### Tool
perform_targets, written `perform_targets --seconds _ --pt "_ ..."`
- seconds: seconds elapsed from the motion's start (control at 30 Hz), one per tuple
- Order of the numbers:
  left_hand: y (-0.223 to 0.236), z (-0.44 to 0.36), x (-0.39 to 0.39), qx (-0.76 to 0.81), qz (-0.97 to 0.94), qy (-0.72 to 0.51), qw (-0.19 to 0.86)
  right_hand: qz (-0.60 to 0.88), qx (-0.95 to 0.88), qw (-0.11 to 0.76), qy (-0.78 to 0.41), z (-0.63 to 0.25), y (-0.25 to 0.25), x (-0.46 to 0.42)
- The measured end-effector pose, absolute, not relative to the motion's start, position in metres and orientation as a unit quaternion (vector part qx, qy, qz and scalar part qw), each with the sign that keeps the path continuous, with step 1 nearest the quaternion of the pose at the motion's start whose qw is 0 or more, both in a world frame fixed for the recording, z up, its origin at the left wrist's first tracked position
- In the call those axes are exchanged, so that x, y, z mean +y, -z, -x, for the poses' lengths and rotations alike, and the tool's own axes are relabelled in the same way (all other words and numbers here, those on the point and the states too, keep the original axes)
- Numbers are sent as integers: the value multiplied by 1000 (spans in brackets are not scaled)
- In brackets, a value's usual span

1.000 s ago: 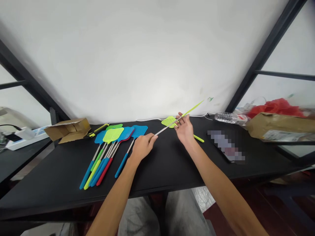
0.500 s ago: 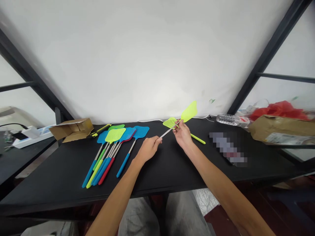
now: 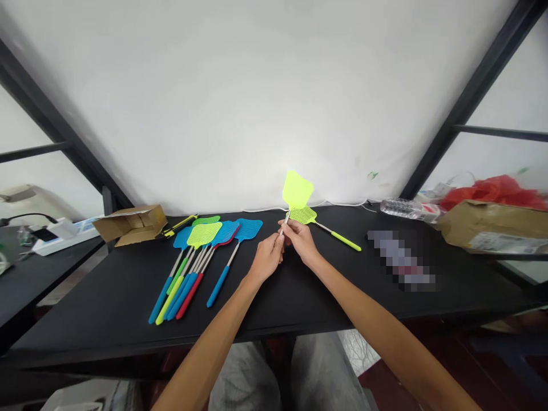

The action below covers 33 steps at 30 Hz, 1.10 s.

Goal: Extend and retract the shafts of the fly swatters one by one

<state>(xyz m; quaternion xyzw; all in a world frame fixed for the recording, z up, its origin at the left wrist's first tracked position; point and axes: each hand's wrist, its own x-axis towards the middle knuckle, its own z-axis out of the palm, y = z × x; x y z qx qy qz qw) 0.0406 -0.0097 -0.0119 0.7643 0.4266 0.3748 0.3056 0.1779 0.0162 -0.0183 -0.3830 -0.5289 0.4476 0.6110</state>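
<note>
Both my hands close on one yellow-green fly swatter [image 3: 297, 190], held above the black table with its head up. My left hand [image 3: 268, 254] wraps the lower part, and its grip is hidden inside the fingers. Right above, my right hand [image 3: 299, 238] pinches the metal rod below the head. Behind my hands a second yellow-green fly swatter [image 3: 346, 241] lies on the table, its handle pointing right. To the left lie several fly swatters in a fanned pile, among them a yellow-green one [image 3: 204, 233] and a red-handled one [image 3: 189, 295]. A blue fly swatter [image 3: 218, 287] lies beside the pile.
An open cardboard box [image 3: 136, 224] stands at the back left of the black table [image 3: 103, 319]. On the right lie a clear plastic bottle [image 3: 406, 209], a brown parcel [image 3: 492, 225], a red bag [image 3: 496, 193] and a blurred-out item [image 3: 400, 260]. A power strip [image 3: 64, 238] is far left.
My right hand has come left and down along the rod, close to my left hand. The held swatter's head has swung left and now faces me more upright.
</note>
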Motion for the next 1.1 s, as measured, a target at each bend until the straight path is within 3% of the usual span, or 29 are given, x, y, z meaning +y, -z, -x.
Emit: perform_targets --seconds 0.17,0.33,0.4,0.67,0.77,0.97,1.1 --pt "5 -29 -11 465 -819 -322 98 541 -552 569 -279 -217 12 25" --pt "2 1 1 624 -721 -296 -51 692 -634 333 -91 -242 8 19" --pt "2 13 4 682 -679 -264 -72 713 -638 286 -62 -243 12 17" --pt "3 17 3 689 -700 -187 13 688 -629 360 -21 -238 11 15" --pt "-1 7 1 640 -730 -238 16 627 -653 416 -81 -224 4 10" --pt "-7 -6 -4 519 -762 -383 55 422 -611 466 -482 -179 14 3" --pt "-9 -10 -9 461 -780 -413 91 396 -497 503 -586 -169 17 0"
